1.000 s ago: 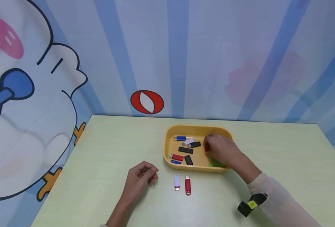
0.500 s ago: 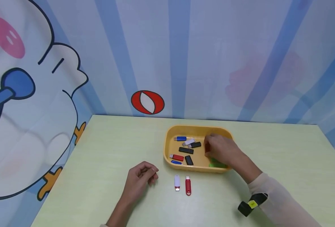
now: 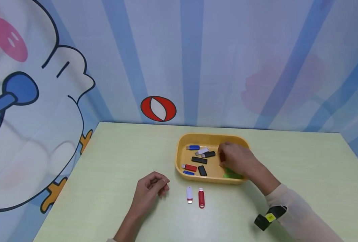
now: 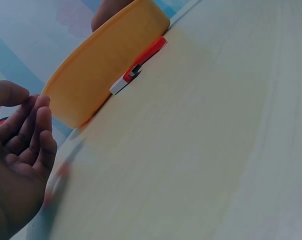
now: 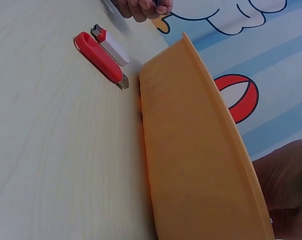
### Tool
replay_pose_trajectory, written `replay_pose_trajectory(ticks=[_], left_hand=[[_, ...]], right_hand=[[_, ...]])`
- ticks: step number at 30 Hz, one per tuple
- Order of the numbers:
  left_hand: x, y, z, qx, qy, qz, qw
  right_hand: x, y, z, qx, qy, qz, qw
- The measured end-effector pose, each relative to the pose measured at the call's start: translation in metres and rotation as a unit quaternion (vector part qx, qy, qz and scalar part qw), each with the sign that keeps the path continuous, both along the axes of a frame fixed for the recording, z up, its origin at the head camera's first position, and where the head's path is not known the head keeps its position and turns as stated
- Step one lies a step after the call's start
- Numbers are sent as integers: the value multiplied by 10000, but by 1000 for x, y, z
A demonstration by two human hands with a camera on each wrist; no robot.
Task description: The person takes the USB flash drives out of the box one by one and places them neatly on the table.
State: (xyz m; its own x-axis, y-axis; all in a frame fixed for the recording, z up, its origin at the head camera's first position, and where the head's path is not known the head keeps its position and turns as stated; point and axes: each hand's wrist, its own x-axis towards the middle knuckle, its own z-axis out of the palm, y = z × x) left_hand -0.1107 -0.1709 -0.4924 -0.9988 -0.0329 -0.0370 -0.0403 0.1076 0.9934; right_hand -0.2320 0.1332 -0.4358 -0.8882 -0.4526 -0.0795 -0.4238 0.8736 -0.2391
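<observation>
My right hand (image 3: 236,158) reaches into the right side of a yellow tray (image 3: 210,180). Its fingers and thumb pinch a dark red thing, apparently a USB stick (image 3: 222,156), mostly covered by the hand. Beneath the wrist lies something green (image 3: 231,174). My left hand (image 3: 151,188) rests on the table left of the tray, fingers loosely curled and holding nothing. In front of the tray, a white USB stick with a red end (image 3: 189,194) and a red USB stick (image 3: 201,198) lie side by side, apart. The tray wall (image 5: 196,145) hides most of the right hand's work in the right wrist view.
Inside the tray's left half lie several USB sticks, among them a blue one (image 3: 193,147), a black one (image 3: 199,160) and a red one (image 3: 189,167). The pale table (image 3: 106,161) meets a printed cloth backdrop (image 3: 215,67) at the back.
</observation>
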Motion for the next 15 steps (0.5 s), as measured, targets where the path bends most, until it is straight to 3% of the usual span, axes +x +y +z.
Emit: replay_pose_trajectory(ticks=[15], left_hand=[[1, -1, 1, 10, 46, 6, 10000]], right_hand=[[0, -2, -1, -36, 28, -71, 10000]])
